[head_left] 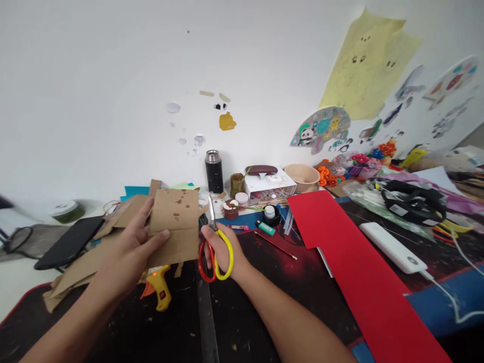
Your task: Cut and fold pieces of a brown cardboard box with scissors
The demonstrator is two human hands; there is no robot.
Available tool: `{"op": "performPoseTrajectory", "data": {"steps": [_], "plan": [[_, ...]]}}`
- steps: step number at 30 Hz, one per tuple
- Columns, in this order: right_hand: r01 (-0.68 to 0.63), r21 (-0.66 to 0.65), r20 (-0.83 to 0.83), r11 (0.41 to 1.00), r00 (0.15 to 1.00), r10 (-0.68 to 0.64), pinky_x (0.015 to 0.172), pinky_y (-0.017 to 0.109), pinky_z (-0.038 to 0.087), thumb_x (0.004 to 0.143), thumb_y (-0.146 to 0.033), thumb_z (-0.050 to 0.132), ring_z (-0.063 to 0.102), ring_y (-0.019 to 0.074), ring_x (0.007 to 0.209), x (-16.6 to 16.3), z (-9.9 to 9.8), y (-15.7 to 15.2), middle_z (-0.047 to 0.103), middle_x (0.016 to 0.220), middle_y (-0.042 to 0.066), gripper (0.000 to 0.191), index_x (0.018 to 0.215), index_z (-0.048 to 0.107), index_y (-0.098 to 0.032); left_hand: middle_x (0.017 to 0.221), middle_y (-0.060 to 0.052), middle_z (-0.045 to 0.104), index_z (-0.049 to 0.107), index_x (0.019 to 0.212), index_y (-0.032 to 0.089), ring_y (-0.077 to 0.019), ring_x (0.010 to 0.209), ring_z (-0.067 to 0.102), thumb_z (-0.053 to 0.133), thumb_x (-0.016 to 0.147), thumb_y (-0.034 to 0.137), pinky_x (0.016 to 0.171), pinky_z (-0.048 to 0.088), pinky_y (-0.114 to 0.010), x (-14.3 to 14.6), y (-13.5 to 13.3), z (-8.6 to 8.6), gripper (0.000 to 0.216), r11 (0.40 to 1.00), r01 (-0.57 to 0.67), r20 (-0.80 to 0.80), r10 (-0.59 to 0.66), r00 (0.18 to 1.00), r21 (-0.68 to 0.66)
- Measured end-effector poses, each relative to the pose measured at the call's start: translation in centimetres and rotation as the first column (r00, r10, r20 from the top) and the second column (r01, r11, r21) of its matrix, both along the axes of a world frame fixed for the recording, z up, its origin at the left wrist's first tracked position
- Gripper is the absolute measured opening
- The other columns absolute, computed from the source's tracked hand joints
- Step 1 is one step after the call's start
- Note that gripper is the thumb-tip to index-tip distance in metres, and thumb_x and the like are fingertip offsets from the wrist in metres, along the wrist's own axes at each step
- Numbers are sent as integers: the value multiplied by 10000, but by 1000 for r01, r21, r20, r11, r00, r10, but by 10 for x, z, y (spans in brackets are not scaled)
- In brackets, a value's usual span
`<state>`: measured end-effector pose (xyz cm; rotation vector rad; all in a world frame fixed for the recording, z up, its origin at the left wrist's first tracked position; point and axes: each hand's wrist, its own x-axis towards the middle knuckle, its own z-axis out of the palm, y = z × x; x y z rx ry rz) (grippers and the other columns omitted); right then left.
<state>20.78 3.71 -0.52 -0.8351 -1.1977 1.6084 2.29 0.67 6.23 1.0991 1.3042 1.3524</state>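
My left hand (130, 249) grips a brown cardboard piece (176, 224), thumb on its front, holding it upright above the desk. My right hand (223, 249) is closed through the handles of scissors (214, 252) with one red and one yellow loop. Their blades point up along the cardboard's right edge. More brown cardboard scraps (81, 267) lie under and left of my left hand. An orange glue gun (159, 287) rests on the dark desk mat just below the cardboard.
A long red paper sheet (351, 262) lies to the right. A white power bank (393, 247) with cable, a black phone (70, 242), a black flask (214, 171), a white box (270, 189), a bowl (302, 176) and craft clutter line the wall.
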Motion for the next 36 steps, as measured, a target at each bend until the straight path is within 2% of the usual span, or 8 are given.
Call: {"op": "performPoseTrajectory", "data": {"steps": [6,9,11,13,18,25,30,36], "plan": [[47,8,14,999,999,-47,321,199,353,821,-820,674,463,110,324,4,-1,3,524,466,-97,608,858,531,-230,1368,-111,778,649,1457,265,-317,1077,793,973,664,380,797,674,-315,0,-1,-8,864,957,217,80,-205,975,-194],[-6,36,35,999,999,5,325,190,354,833,-781,702,457,98,333,5,-2,0,534,487,-96,578,850,536,-228,1014,-93,866,792,1144,198,-274,820,814,952,666,546,672,666,-300,-3,-3,-4,612,951,146,25,-145,989,-271],[-61,36,40,997,997,60,330,191,357,844,-763,714,454,96,337,4,-2,-3,539,499,-96,561,862,546,-228,751,-58,825,798,933,179,-260,695,791,949,626,618,599,651,-294,-4,-3,2,557,957,70,-34,-82,996,-281],[-97,33,24,995,995,96,340,196,371,844,-763,720,475,104,347,1,-2,-6,541,506,-92,562,868,556,-227,641,-27,777,778,860,184,-251,622,771,963,577,639,545,635,-292,-5,-3,7,566,963,-4,-71,-15,997,-268],[-126,12,-61,992,990,126,409,225,461,826,-843,681,599,153,424,-2,-1,-8,606,535,-44,644,894,588,-209,802,-47,844,780,1033,213,-247,580,769,989,500,636,481,624,-307,-5,-1,14,711,964,-147,30,157,987,-224],[-231,14,-98,973,968,232,542,297,554,750,-959,620,675,196,522,-2,2,-12,687,647,5,838,1083,643,-191,664,-43,807,772,867,180,-228,422,688,1026,227,593,352,553,-296,4,-5,31,803,930,-320,126,345,930,-181],[-292,8,-47,956,955,292,552,303,536,748,-994,560,673,196,529,-5,4,-14,694,695,28,835,965,633,-191,686,-37,817,794,941,185,-200,392,658,1026,268,575,397,587,-315,3,-2,29,811,932,-326,152,349,925,-158],[-164,34,99,986,982,160,480,266,457,806,-962,543,621,179,507,-4,-4,-14,647,666,2,766,927,604,-208,824,-74,851,807,1050,181,-247,550,747,956,483,678,425,580,-284,-8,-2,14,768,949,-295,-41,292,956,-111]]}}
